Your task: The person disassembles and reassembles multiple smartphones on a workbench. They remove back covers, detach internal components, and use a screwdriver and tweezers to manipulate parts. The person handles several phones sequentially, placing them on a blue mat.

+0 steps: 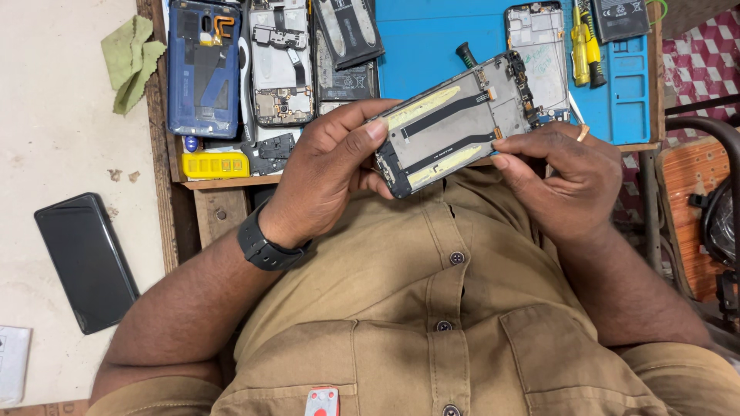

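Phone frame [455,127], opened and stripped, with black flex cables and yellow strips exposed on its upper face. It was held above the near edge of the worktop [439,35], over the person's shirt [432,323]. Its long axis ran diagonally, the lower end at picture left toward the body, the upper end at picture right toward the blue mat. The left hand [327,166], a black watch [266,246] on its wrist, was closed on the frame's lower end, thumb lying across the top edge and fingers curled beneath. The right hand [574,173], with a ring, gripped the frame's near long edge, thumb tip pressed to it. Behind lay a yellow screwdriver [580,42], another bare frame [537,38], a blue phone back [204,69] and a circuit-board assembly [281,65]. A dark phone [85,262] and a green cloth [131,62] lay on the floor at far left.
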